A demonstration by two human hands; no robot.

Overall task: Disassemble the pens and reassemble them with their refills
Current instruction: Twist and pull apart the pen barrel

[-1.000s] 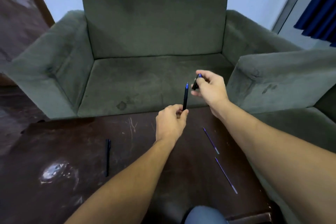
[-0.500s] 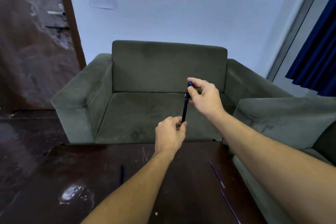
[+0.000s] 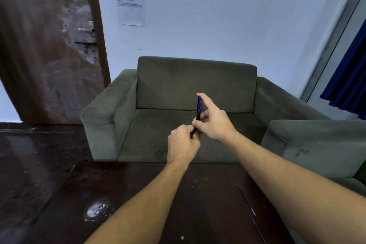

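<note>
I hold a dark pen with blue trim (image 3: 198, 107) upright in front of the sofa. My left hand (image 3: 183, 145) grips its lower end, which is hidden in the fingers. My right hand (image 3: 213, 122) wraps the upper part, forefinger on the top and thumb low on the barrel. The two hands touch each other. Two thin blue refills lie on the dark table at the right: one refill (image 3: 246, 200) is farther from me, the other refill (image 3: 259, 231) runs off the bottom edge. My left forearm hides part of the table.
The dark wooden table (image 3: 208, 194) has a white smear (image 3: 97, 211) at the left. A green sofa (image 3: 178, 89) stands behind it, a second green seat (image 3: 316, 140) at the right. A brown door (image 3: 45, 45) and a blue curtain (image 3: 348, 77) frame the room.
The camera has tilted upward, so the pen lying on the table left the view. My right hand brought the cap piece onto the held pen and slid down until both hands meet.
</note>
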